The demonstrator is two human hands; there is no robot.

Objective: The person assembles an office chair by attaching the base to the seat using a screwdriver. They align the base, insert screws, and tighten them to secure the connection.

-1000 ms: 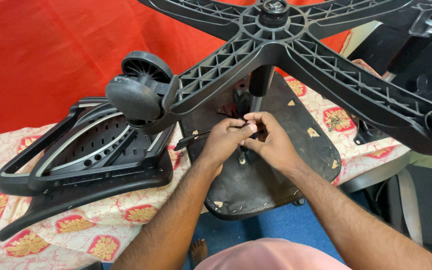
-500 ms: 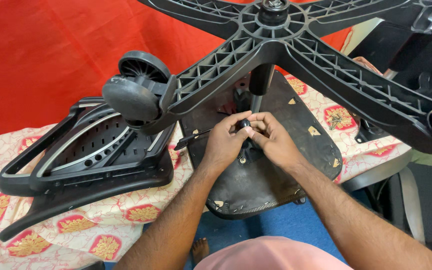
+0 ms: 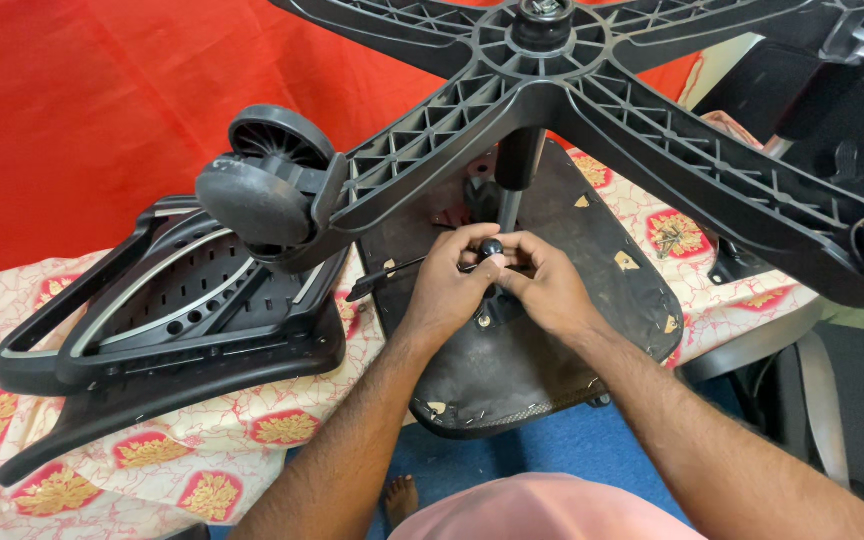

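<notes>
Both of our hands meet at the middle of the upturned chair seat, just below the steel column that rises to the star-shaped base. Our left hand curls its fingers closed around a thin black tool, whose free end sticks out to the left past the knuckles, over the seat's edge. Our right hand presses in from the other side, its fingertips pinched onto the same spot beside a small black knob that shows between the two thumbs. The hands touch each other there, so the working end of the tool is hidden beneath them. Left of the seat a black chair backrest frame lies flat on the patterned cloth, and a caster wheel hangs over it.
</notes>
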